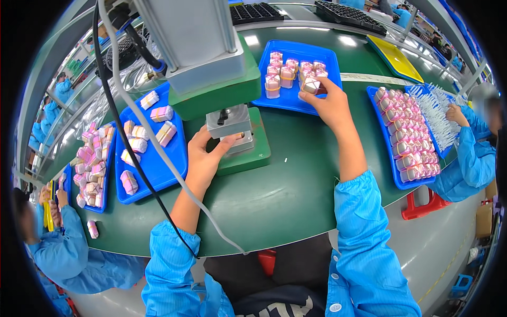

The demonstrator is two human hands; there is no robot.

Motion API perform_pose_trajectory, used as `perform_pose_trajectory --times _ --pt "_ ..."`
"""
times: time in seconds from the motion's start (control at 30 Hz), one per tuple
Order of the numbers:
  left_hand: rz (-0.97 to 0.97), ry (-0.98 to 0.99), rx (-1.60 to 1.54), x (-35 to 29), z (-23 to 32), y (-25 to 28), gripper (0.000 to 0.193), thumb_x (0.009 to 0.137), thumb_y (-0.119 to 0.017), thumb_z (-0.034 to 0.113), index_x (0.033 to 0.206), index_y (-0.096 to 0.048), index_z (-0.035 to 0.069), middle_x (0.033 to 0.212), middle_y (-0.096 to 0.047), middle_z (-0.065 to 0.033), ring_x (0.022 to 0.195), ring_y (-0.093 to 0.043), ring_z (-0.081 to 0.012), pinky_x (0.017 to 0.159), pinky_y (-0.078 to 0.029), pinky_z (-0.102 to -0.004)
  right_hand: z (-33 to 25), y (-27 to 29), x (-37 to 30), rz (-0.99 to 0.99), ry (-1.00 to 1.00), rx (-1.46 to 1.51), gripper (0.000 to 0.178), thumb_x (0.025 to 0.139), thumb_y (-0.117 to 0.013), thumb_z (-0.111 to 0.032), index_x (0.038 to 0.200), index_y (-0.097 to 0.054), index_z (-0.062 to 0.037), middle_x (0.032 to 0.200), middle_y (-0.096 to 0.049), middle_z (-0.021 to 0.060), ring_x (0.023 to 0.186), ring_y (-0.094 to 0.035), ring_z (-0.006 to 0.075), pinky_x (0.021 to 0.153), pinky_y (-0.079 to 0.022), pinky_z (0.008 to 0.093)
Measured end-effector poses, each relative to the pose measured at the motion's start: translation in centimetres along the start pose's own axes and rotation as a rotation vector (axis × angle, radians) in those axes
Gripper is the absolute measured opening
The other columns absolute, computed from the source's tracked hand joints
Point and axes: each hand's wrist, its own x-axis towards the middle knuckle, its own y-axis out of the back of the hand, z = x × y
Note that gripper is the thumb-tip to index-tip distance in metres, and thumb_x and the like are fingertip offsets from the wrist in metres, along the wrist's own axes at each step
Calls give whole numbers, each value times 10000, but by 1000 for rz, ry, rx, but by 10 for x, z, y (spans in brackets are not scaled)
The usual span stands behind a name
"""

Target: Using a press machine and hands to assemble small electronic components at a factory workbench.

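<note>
My right hand [334, 108] pinches a small white-and-pink bundle [310, 86] between thumb and fingers, over a blue tray [289, 101]. Several similar bundles, some with a yellow band, stand upright in that tray. My left hand [205, 158] is at the bench press [214, 94], thumb and fingers closed around the narrow gap under its metal upper block [228, 121]. Below that gap is a clear-looking lower block [240, 143] on a green base [259, 150]. Whatever the left fingers grip is hidden by the hand and the block.
Left of the press, a blue tray [178, 153] holds loose bundles; another tray beyond is heaped with more [91, 164]. At right stand a blue tray of bundle rows [405, 134], white plastic pieces [434, 113] and a yellow tray [393, 58]. Cables [153, 142] hang before the press. Co-workers sit both sides.
</note>
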Motion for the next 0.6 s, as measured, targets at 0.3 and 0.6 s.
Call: perform_pose_trajectory --times 0.3,0.6 --pt "7 -32 -26 0 1 0 293 850 -756 192 1098 -727 39 1125 -679 -94 1077 -605 -210 989 -421 -350 -13 3 -3 -34 -11 20 541 742 -833 -259 1174 -651 11 994 -719 144 925 -687 232 836 -526 345" --pt "-2 -51 -18 1 1 -1 287 845 -756 227 1073 -738 53 1121 -691 -68 1070 -592 -226 979 -403 -363 -15 3 -3 -32 -6 32 527 745 -834 -252 1166 -654 10 973 -718 129 910 -681 211 831 -520 336"
